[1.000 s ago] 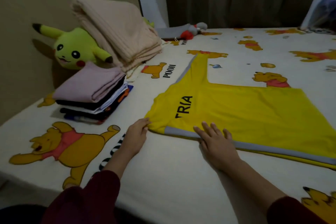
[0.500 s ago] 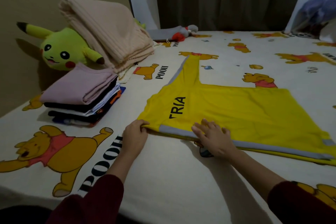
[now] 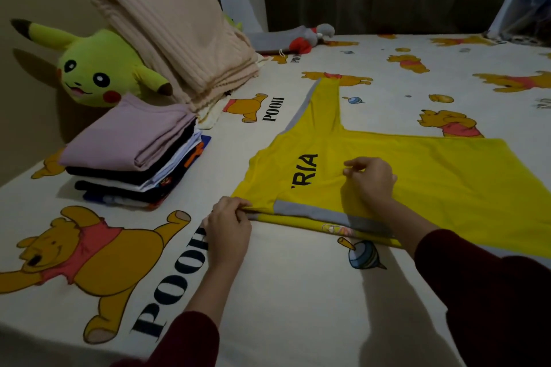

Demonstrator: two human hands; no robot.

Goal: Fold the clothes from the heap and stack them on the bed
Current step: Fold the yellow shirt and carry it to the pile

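A yellow shirt is lying spread on the bed, one sleeve pointing toward the curtain. The left hand is pinching its near corner, while the right hand is pinching a fold of fabric beside the black lettering. A stack of folded clothes is sitting nearby to the left.

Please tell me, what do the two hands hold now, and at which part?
Both hold the yellow shirt. The left hand pinches its near corner at the folded edge; the right hand pinches the top layer of fabric beside the black letters.
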